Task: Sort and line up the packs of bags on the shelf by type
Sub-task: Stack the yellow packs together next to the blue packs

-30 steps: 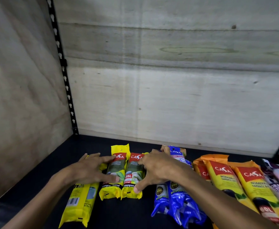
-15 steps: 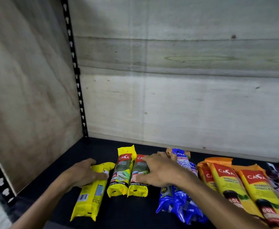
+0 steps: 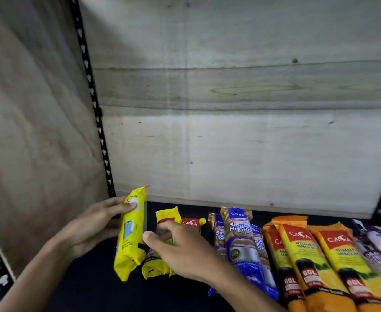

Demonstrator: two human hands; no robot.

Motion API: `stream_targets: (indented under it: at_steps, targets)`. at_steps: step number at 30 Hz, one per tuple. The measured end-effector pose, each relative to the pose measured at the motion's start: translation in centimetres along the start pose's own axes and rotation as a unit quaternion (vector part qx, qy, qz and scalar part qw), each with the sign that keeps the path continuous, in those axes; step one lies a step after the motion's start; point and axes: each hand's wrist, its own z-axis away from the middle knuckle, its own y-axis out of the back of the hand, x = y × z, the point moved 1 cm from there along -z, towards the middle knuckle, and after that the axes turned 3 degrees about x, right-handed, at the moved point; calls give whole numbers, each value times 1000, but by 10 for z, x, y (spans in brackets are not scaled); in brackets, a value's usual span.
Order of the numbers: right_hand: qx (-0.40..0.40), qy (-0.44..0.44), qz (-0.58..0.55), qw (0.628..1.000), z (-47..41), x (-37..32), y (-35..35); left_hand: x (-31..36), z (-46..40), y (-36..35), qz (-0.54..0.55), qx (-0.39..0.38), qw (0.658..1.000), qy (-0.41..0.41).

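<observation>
Lifted off the shelf, yellow pack (image 3: 129,235) stands near-upright in gripping left hand (image 3: 90,226); right hand (image 3: 180,251) loosely spread.

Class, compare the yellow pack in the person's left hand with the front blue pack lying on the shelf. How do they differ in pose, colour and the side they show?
The yellow pack is gripped by the left hand and tilted up; the blue pack lies flat, untouched. The yellow pack shows small print, seemingly its back; the blue pack shows its front label. Both are long, slim packs.
</observation>
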Motion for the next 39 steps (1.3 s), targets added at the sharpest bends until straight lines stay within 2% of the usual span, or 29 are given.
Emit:
stream_targets:
  at_steps: [2, 5, 9, 11, 14, 19, 27, 35, 37, 39]
  targets:
    - [-25, -14, -107, 994, 1, -4, -3, 7, -7, -12, 47, -8, 999, -9]
    - [-12, -51, -230, 972, 1, -4, -11, 11, -19, -30, 110, -5, 994, -13]
    - [45, -71, -279, 957, 1, 4, -17, 10, -34, -41, 153, -8, 988, 0]
    - [70, -76, -260, 960, 2, 9, -17, 12, -40, -41, 123, -8, 992, 7]
    - [133, -79, -140, 978, 6, 10, -15, 16, -50, -42, 0, -15, 999, 29]
    - [203, -58, -39, 977, 11, 9, -22, 19, -74, -48, -107, 13, 993, 55]
    - [242, -66, 14, 968, 5, 16, -39, 2, -110, -51, -106, 79, 988, 76]
    - [287, -106, 33, 951, -9, 24, -57, -16, -135, -52, -117, 60, 988, 82]
    - [345, -105, 62, 931, -13, 29, -66, -20, -139, -51, -119, 46, 988, 90]
    - [366, -101, 47, 924, -20, 30, -71, -22, -143, -50, -133, 32, 986, 96]
